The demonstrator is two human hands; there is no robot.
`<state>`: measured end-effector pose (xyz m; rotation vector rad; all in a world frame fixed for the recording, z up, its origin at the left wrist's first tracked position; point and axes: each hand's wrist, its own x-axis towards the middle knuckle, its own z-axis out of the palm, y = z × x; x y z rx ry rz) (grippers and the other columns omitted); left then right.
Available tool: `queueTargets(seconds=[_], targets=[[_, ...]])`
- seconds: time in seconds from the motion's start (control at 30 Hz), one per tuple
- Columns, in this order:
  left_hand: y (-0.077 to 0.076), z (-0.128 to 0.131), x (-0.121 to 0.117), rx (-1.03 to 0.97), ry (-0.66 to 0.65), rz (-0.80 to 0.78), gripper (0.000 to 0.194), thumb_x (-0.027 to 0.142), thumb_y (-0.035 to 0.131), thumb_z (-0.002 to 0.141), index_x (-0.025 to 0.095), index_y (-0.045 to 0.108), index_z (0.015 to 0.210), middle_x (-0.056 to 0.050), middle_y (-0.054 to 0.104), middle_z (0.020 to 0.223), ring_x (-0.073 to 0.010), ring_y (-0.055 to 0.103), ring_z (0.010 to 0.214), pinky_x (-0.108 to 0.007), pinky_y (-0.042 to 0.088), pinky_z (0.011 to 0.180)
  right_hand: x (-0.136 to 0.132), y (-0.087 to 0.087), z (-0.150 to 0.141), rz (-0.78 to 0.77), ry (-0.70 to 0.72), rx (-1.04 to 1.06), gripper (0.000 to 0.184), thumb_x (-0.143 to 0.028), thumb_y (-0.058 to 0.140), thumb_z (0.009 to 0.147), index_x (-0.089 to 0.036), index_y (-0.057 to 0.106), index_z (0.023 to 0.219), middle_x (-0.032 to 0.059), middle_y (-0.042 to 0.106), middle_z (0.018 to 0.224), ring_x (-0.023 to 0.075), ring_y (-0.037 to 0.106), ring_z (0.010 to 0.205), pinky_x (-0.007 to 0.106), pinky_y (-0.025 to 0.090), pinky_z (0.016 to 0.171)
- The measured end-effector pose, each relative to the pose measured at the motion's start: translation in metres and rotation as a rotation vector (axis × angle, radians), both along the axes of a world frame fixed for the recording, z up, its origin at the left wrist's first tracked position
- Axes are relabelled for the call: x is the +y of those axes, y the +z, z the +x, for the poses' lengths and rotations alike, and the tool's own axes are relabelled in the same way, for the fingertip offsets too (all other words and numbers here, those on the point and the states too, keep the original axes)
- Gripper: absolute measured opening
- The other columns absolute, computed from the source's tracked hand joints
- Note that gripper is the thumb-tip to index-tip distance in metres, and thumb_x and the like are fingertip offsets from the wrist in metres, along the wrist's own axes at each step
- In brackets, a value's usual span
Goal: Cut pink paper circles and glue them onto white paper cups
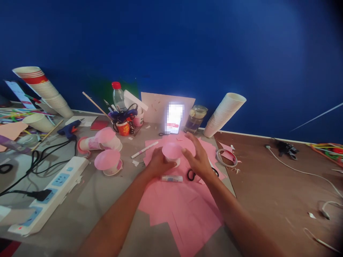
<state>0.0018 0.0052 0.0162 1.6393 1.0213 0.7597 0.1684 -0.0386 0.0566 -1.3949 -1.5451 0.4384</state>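
My left hand [157, 162] is wrapped round a small white paper cup [175, 162], which has a round pink paper disc [172, 150] on top. To the right of the cup, my right hand [199, 159] is open with fingers spread, its thumb close to the disc's edge. I cannot tell whether the thumb touches it. Below the hands, a glue stick [172, 179] lies on overlapping pink paper sheets [184, 205]. Black-handled scissors [190, 175] are partly hidden under my right wrist. A white pen [144, 150] lies to the left of the hands.
Cups with pink discs [107, 159] stand at left, near a power strip [57, 185] and blue glue gun [71, 129]. Behind are a lit phone [174, 117], a lidded jar [196, 117] and a leaning cup stack [225, 114]. A tape roll [226, 158] lies right.
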Motion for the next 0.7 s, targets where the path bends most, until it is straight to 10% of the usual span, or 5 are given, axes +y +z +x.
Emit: queueTargets(seconds=[0.3,0.7], targets=[[-0.005,-0.008,0.009,-0.256,0.088,-0.103,0.050,0.052,0.058,0.074,0.014,0.055,0.106,-0.009,0.063,0.100,-0.0242,0.057,0.095,-0.035,0.044,0.081,0.014,-0.040,-0.010,-0.083,-0.074,0.783,0.032,-0.046,0.049,0.085,-0.020,0.057,0.102,0.0052,0.063,0.091,0.0182,0.061,0.086,0.042,0.047,0.089],[-0.006,-0.010,0.001,-0.593,-0.083,-0.512,0.053,0.057,0.054,0.078,0.015,0.057,0.111,-0.011,0.067,0.098,-0.0252,0.061,0.096,-0.040,0.047,0.087,0.013,-0.042,-0.010,-0.022,0.045,0.701,0.036,-0.046,0.038,0.088,-0.020,0.059,0.102,0.0086,0.063,0.103,0.0206,0.060,0.096,0.044,0.043,0.093]])
